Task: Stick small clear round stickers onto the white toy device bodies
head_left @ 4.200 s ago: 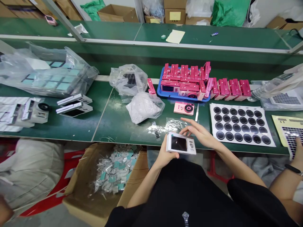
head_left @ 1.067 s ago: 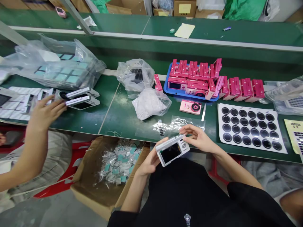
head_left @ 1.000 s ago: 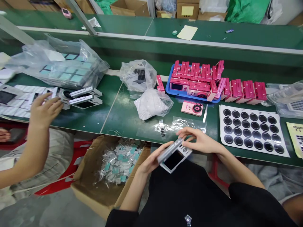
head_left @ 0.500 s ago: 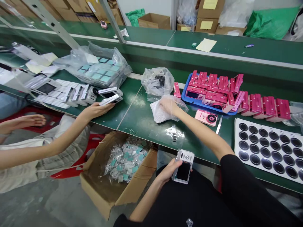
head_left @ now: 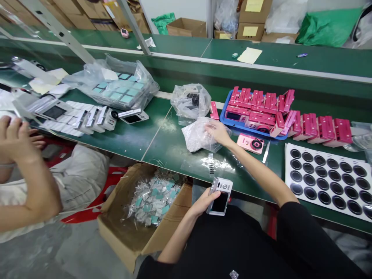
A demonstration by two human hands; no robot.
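Plastic bag (head_left: 196, 135) lies on the workbench (head_left: 165, 145) left of the tray (head_left: 225, 123)

No lettering can be read here: the yellow labels (head_left: 250, 31) on the cardboard carton (head_left: 250, 38) and the small markings on the pink toy camera (head_left: 250, 144) are too small or blurred to make out.

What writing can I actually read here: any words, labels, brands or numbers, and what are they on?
No word, brand or number can be read clearly.
Pink camera on the table: its markings are too small to read.
White camera in the left hand: its markings are too blurred to read.
Yellow label on the cardboard box: nothing legible at this size.
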